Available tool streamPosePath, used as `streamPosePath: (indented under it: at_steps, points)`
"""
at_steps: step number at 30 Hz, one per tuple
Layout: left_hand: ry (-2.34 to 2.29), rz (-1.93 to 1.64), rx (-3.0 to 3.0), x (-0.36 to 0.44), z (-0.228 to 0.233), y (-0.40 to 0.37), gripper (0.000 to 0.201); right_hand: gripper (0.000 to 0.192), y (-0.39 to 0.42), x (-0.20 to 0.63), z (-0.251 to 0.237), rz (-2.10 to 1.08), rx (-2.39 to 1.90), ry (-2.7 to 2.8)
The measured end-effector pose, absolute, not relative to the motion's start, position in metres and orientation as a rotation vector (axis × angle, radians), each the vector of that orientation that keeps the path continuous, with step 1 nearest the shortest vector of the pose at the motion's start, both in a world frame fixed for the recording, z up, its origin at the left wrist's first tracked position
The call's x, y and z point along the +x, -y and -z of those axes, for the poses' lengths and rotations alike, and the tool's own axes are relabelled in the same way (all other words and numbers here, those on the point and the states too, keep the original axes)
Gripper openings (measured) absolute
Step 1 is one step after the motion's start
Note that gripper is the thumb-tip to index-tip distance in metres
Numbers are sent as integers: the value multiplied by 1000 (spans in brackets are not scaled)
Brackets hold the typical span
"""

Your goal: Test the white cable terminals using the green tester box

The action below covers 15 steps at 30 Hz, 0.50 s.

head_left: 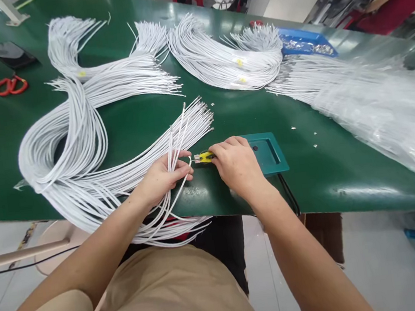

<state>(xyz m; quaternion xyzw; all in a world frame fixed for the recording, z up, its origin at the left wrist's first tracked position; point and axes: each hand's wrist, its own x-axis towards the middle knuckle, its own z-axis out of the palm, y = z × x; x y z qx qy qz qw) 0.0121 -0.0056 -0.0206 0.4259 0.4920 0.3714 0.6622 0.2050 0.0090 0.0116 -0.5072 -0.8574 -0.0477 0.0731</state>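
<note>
White wires [178,140] pinched in left grip [163,177]; yellow tool [205,158] clasped in right grip [237,164]; green table [316,177] beneath.

From where I stand, I can read no lettering, number, brand or sign on anything. The small yellow patches [240,62] on the white cable bundles [203,57] are too tiny to show whether they bear print, and so is the yellow tool [205,158]; the smartphone [11,54] shows nothing legible.

Scissors [11,85] (red-handled) beside a phone [12,54]
</note>
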Motion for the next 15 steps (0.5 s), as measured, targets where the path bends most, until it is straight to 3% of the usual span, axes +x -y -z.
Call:
streamPosePath:
  at_steps: [15]
  points:
    - [-1262, -872, 1223, 24, 35, -7, 34, 20, -26, 214, -3, 100, -1406, 2678]
